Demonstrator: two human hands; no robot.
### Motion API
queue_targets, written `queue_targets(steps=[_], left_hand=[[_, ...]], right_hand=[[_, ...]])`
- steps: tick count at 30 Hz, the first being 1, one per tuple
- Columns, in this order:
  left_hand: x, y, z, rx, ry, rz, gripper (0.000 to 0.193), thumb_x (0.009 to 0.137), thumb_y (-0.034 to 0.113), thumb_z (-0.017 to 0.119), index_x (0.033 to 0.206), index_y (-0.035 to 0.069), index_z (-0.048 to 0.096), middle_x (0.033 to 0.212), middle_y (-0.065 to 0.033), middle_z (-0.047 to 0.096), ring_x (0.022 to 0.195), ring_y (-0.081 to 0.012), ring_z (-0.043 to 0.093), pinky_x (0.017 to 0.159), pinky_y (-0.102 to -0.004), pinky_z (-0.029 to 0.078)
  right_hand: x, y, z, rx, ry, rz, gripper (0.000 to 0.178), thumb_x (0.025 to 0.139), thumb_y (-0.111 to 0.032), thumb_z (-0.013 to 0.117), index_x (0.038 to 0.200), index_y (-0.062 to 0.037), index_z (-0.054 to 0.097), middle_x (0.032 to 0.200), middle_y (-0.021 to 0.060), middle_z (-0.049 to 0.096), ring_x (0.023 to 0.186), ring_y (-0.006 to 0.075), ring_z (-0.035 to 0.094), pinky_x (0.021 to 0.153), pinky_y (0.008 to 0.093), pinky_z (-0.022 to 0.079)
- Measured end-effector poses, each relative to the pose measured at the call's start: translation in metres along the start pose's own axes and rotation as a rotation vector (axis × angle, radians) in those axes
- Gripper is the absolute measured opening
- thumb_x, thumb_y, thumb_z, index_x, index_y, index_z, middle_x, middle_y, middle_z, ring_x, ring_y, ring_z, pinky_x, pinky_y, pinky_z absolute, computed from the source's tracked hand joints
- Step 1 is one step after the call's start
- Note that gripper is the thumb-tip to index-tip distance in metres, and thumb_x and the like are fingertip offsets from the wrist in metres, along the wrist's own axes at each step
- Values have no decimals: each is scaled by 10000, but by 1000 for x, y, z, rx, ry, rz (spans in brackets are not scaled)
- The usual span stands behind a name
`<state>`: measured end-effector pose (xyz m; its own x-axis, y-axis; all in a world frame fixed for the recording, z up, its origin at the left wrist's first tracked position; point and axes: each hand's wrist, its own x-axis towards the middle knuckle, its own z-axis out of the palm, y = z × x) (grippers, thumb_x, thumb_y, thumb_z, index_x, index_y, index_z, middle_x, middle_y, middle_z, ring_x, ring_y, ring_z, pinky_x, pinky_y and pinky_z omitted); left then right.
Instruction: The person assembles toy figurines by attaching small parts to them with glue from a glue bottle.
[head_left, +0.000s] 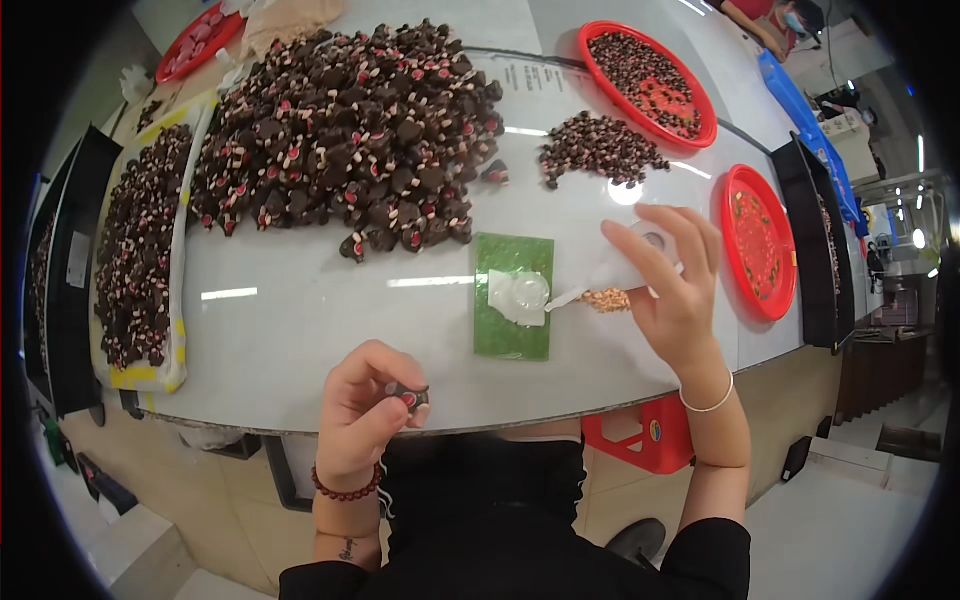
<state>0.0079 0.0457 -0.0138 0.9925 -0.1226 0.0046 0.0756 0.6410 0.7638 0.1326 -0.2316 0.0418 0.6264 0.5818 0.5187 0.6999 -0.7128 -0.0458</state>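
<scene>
Near the table's front edge my left hand (pixel 362 412) is closed, pinching a small dark brown figurine (pixel 408 398) with red and pale parts between thumb and fingers. Further right, my right hand (pixel 678 280) curls around a whitish bottle (pixel 612 272) with a thin white nozzle, tilted so the nozzle points left. That nozzle ends beside a green mat (pixel 512 345). On the mat lie a white scrap (pixel 508 297) and a clear round piece (pixel 531 291). Small copper-coloured bits (pixel 606 300) lie on the table just behind the nozzle, partly covered by the bottle and hand.
A large heap of dark figurines (pixel 350 130) covers the back left, beside a filled tray (pixel 145 240). A smaller pile of dark parts (pixel 600 150) lies near a red tray (pixel 705 130); another red tray (pixel 735 250) stands right. A red stool (pixel 650 440) is below. Another person (pixel 775 22) sits far right.
</scene>
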Motion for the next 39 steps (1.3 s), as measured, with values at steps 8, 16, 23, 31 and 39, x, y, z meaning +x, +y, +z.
queue_targets(steps=[8,16,23,31,39], left_hand=[[-2,-2,0,-23,-50,23,241,841,165,640,956,-12,523,769,-52,550,661,-89,506,576,-203,404],[-1,-2,2,-11,-44,10,235,834,169,644,942,-5,529,769,-50,550,656,-90,511,581,-203,401],[-2,-2,1,-15,-39,8,236,832,173,645,939,-4,532,771,-51,552,659,-91,515,590,-203,400],[-1,-1,1,-12,-46,0,240,834,183,646,937,-3,533,773,-53,552,656,-91,513,593,-202,400],[2,-1,1,-18,-54,0,244,836,188,648,933,-4,534,773,-58,551,657,-93,512,592,-202,401]], right_hand=[[6,-9,2,-245,128,-135,413,605,-60,639,995,-173,712,1099,60,547,1000,250,456,820,311,417],[8,-8,2,-277,186,-174,364,615,-82,661,959,-180,725,1101,45,535,977,236,426,779,279,415],[8,-8,3,-275,195,-189,368,598,-74,667,945,-181,730,1098,45,533,964,235,418,763,269,409],[7,-8,2,-269,176,-163,369,603,-68,667,949,-177,731,1103,49,533,972,241,415,779,276,404],[6,-4,-1,-259,124,-130,436,595,-11,644,993,-170,719,1116,56,533,981,239,422,812,288,396]])
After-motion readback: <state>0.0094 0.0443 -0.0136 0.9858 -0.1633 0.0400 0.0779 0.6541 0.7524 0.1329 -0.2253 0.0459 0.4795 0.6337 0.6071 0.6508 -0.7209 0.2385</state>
